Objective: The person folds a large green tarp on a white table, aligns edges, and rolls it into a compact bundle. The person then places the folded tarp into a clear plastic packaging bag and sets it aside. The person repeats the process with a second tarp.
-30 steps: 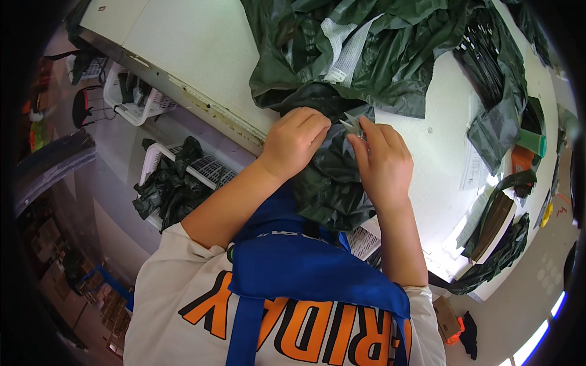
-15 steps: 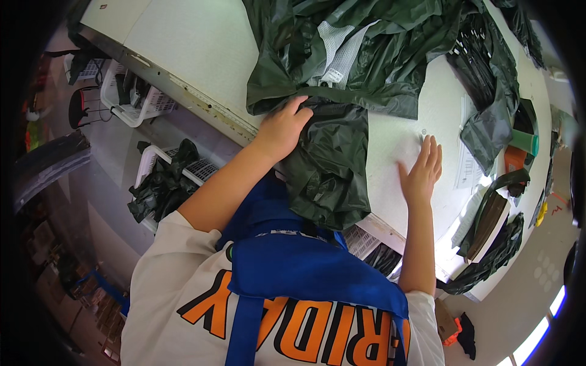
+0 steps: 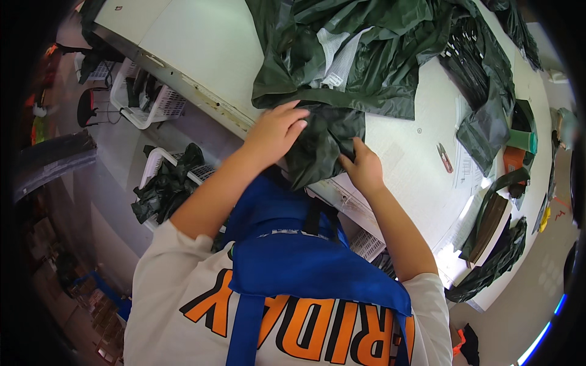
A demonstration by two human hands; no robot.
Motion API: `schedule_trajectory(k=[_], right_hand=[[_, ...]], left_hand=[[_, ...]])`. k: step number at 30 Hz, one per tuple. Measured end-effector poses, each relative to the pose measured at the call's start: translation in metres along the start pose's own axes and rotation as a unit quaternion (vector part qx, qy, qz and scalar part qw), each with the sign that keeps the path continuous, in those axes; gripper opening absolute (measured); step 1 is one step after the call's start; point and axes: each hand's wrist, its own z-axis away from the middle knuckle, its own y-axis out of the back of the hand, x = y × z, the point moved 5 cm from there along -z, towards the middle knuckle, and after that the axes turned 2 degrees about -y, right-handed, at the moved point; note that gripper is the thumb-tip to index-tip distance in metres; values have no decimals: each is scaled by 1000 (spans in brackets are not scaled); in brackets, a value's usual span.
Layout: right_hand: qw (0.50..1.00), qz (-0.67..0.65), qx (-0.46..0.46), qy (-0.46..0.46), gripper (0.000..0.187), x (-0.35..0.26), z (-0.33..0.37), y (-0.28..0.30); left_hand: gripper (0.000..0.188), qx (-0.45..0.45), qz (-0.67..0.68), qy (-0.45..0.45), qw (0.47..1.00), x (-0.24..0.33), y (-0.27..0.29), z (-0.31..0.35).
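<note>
A thin, shiny dark green garment is spread on the white table, with white mesh lining and a small label showing inside it. From under its near hem a narrower dark green fabric piece comes toward me, crumpled, over the table's front edge. On the left of that piece lies my left hand, slightly blurred, its thumb and fingers apart against the cloth. My right hand pinches the piece's right border between thumb and fingers. Right of this hand, thread snips lie on the table.
White baskets with dark items stand below the table on the left; another holds crumpled dark green fabric. Toward the right are a bundle of black strips, a green spool-like object and a printed sheet.
My right hand has come left from the bare tabletop and taken hold of the narrower piece. That piece's lower end has risen. The snips now show where my right hand was.
</note>
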Motion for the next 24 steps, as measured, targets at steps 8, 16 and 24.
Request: schedule_trajectory(k=[8, 16, 24], right_hand=[[995, -60, 36, -65, 53, -20, -5, 3], [949, 157, 67, 266, 38, -64, 24, 10], [985, 8, -145, 96, 22, -44, -56, 8]], left_hand=[[31, -97, -160, -163, 969, 57, -36, 44], [17, -120, -47, -107, 986, 6, -41, 27], [33, -52, -228, -128, 964, 38, -27, 12]])
